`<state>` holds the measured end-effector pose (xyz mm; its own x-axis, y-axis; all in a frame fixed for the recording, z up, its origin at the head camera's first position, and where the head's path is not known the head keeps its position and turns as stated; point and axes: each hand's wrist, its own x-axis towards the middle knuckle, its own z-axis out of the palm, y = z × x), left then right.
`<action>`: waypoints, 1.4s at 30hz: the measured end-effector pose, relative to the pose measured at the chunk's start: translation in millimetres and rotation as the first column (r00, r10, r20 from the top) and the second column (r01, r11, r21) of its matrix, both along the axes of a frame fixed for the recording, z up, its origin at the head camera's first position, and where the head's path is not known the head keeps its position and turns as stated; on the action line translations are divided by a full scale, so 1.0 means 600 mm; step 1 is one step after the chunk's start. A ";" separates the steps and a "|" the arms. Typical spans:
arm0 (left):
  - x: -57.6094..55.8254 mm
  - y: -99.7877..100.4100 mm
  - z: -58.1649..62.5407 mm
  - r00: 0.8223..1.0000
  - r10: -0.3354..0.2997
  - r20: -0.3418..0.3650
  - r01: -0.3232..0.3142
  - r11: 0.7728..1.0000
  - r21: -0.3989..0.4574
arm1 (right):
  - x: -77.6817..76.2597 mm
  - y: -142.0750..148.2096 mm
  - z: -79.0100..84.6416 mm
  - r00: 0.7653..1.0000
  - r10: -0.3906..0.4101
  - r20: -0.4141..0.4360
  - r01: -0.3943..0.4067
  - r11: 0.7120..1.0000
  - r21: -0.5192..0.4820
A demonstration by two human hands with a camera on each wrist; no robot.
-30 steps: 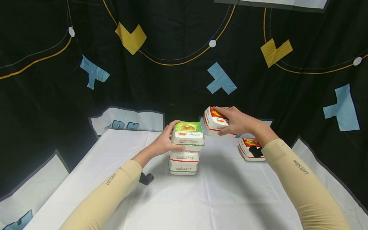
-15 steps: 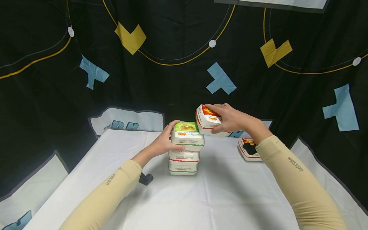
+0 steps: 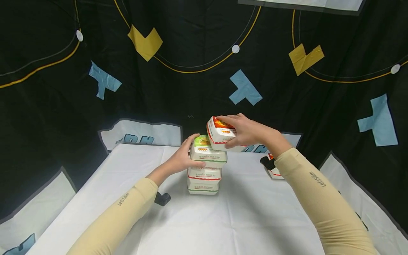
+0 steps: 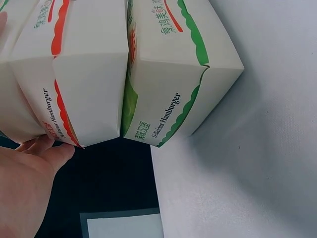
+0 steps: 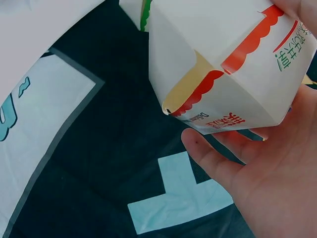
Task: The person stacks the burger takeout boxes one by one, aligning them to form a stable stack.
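Three hamburger boxes stand stacked on the white-covered table: a green-trimmed one (image 4: pixel 171 39) at the bottom, a red-trimmed one (image 3: pixel 204 173) in the middle and a green-topped one (image 3: pixel 208 156) on top. My left hand (image 3: pixel 183 156) grips the top box from the left, thumb on its front and fingers behind it. In my right hand (image 3: pixel 247 131) is a red-topped hamburger box (image 3: pixel 220 134), held between thumb and fingers and slightly tilted. It overlaps the back right of the green top in the head view. The right wrist view shows its red-trimmed corner, with the hand (image 5: pixel 277 168) around it.
Another red-trimmed hamburger box (image 3: pixel 275 173) lies at the table's right, partly hidden by the right forearm. A black wrist piece (image 3: pixel 267 163) overlaps it. Another black piece (image 3: pixel 162 199) shows by the left sleeve. A black curtain (image 3: pixel 191 95) hangs behind the white table (image 3: pixel 191 226).
My right hand has carried the red-topped hamburger box left and slightly up, from beside the stack to over its top. My left hand and the stack have stayed in place.
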<state>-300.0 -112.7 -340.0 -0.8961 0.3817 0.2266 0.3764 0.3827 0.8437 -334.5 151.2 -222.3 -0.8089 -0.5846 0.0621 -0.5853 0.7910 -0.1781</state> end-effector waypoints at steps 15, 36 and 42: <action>0.000 0.000 0.000 1.000 -0.011 -0.001 0.011 1.000 0.004 | 0.006 -0.032 0.008 1.000 0.021 -0.020 -0.020 0.999 0.034; -0.003 -0.003 -0.001 0.999 -0.032 -0.006 0.033 0.999 0.027 | 0.013 -0.055 0.005 0.994 0.057 -0.091 -0.048 0.995 0.092; -0.002 -0.005 -0.001 1.000 -0.025 -0.004 0.025 0.999 0.028 | 0.011 -0.062 0.001 0.993 0.065 -0.103 -0.055 0.994 0.095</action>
<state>-301.2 -115.8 -340.5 -0.8855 0.3974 0.2408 0.3887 0.3495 0.8525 -327.9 114.2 -221.5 -0.7638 -0.6392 0.0897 -0.6441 0.7639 -0.0411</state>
